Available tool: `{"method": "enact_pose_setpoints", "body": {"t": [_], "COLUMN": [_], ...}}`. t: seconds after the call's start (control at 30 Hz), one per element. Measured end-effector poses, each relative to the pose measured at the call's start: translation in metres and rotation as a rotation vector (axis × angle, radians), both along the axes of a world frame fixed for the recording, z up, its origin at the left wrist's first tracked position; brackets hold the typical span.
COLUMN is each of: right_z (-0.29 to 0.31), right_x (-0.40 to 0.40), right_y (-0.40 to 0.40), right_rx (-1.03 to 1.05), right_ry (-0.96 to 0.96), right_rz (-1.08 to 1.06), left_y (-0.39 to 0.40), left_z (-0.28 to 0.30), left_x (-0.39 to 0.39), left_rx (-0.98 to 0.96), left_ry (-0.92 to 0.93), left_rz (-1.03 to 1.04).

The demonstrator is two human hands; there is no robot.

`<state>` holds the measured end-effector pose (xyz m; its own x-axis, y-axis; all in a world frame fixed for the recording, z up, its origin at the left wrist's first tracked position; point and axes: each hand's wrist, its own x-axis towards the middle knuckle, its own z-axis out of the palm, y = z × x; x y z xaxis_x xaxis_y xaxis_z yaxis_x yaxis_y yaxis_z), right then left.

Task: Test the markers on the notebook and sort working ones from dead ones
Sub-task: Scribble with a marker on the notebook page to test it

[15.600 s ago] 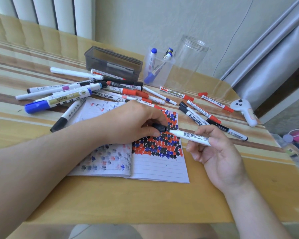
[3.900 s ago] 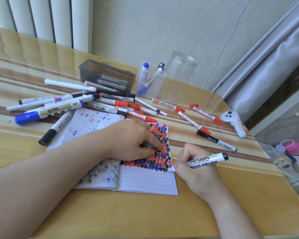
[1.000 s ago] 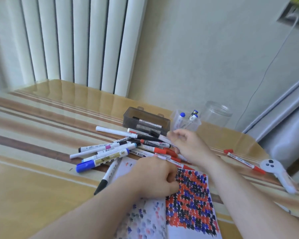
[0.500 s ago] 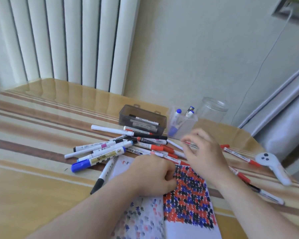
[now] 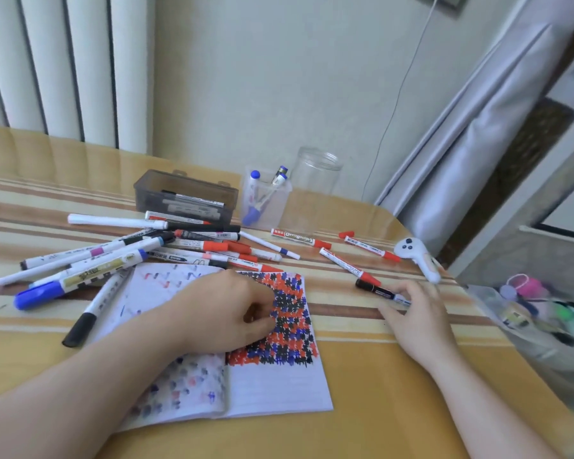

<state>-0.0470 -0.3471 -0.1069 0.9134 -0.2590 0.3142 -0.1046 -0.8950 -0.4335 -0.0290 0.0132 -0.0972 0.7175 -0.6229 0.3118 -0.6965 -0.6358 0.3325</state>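
Observation:
An open notebook [image 5: 272, 385] lies on the striped table, its right page filled with red, black and blue test marks. My left hand [image 5: 226, 313] rests on it, fingers curled, with nothing visible in them. To the right, my right hand [image 5: 415, 313] pinches the white barrel of a black-capped marker [image 5: 371, 288] lying on the table. A pile of markers [image 5: 193, 246] sits behind the notebook. A dark grey box [image 5: 186, 197] holds a few markers, and so does a clear cup [image 5: 265, 203].
An empty clear jar [image 5: 317, 173] stands behind the cup. Red-capped markers [image 5: 345, 265] and a loose red cap [image 5: 346, 234] lie right of the pile. A white controller [image 5: 415, 256] sits near the table's right edge, with a clear bin [image 5: 544, 319] of oddments beyond it.
My right hand has moved from the back of the table, near the cup, to the right and taken hold of the black-capped marker. My left hand has stayed on the notebook.

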Motion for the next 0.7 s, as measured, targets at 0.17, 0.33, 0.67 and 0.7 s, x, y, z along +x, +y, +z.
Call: {"method": "enact_pose_setpoints", "body": {"t": [0.17,0.33,0.67,0.7], "right_z": [0.014,0.021,-0.002,-0.002], "right_x": [0.011,-0.01,0.0,-0.003], "right_y": [-0.013,0.024,0.017,0.018], "right_rx": [-0.145,-0.123,-0.048,-0.037], "right_ry": [0.177,0.065,0.102,0.088], "right_rz": [-0.057,0.049,0.014,0.07], "left_y": [0.001,0.002,0.003,0.003], "left_z": [0.001,0.004,0.005,0.005], "left_x": [0.002,0.001,0.002,0.002], "left_rx": [-0.015,-0.038,-0.029,-0.026], "left_ry": [0.026,0.046,0.062,0.064], "left_rz": [-0.006,0.009,0.004,0.006]}}
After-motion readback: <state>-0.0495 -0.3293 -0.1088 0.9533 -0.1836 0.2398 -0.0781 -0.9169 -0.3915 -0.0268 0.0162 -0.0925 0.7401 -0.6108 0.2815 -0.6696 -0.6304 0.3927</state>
